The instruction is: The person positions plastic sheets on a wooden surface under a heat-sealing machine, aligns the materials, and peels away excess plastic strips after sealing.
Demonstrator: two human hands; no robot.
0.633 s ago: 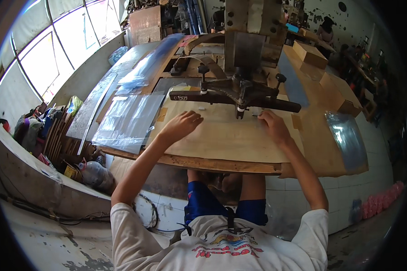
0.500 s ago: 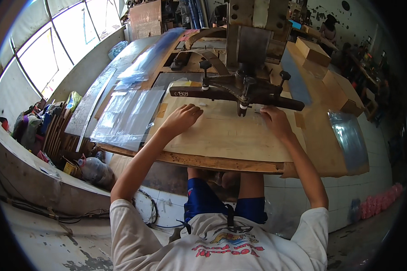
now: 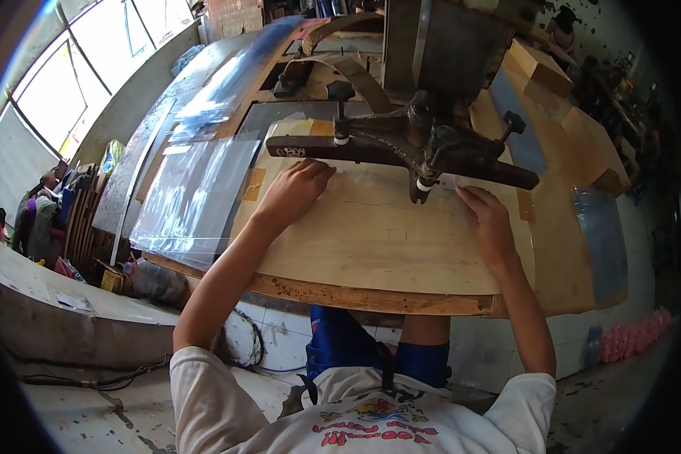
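Note:
A dark metal press head with a long crossbar [image 3: 401, 151] hangs low over a pale board [image 3: 371, 234] on the wooden table. My left hand [image 3: 299, 189] rests on the board at the bar's left part, fingers curled together and fingertips close under the bar. On the other side of the central clamp, my right hand [image 3: 488, 219] has its fingers pressed together near the bar. A faint clear glint, perhaps thin plastic, shows beside the right fingertips. What either hand pinches is too small and see-through to make out.
Clear plastic sheets [image 3: 193, 193] lie stacked left of the board, with more farther back. Brown cardboard boxes [image 3: 594, 147] and a clear sheet [image 3: 598, 234] are at the right. The table's wooden front edge [image 3: 371, 297] is close to my body. Another person [image 3: 561, 30] sits far back.
My view has shifted closer to the press, which looks larger now. Both hands stay near the bar; my right hand sits slightly farther right of the central clamp.

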